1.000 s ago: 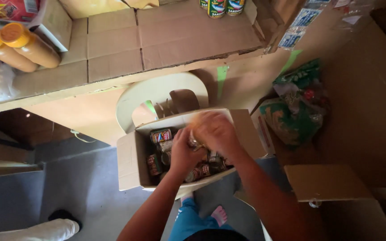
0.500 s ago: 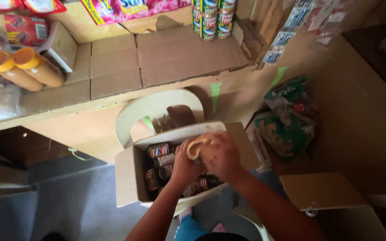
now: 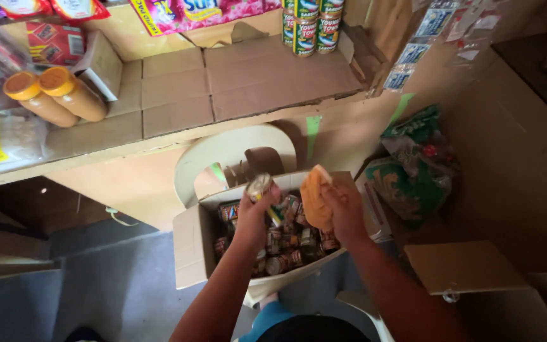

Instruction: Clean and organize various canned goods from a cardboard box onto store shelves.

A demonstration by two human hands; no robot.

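The small can (image 3: 259, 187) is sitting in the left hand (image 3: 252, 212), fingers wrapped around it, its long axis tilting up and away with the lid end facing the camera. The right hand (image 3: 344, 212) is clutching a yellow cloth (image 3: 314, 197) just beside it. Right below the fingers, an open cardboard box (image 3: 191, 244) is holding lots of cans (image 3: 286, 247), resting on a white plastic chair (image 3: 223, 152).

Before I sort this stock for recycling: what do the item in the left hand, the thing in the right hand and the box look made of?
Can in the left hand: likely metal, shiny end, paper label.
Orange cloth in the right hand: soft fabric, judging by its folds.
Box: plain brown cardboard, matte, with bent flaps.
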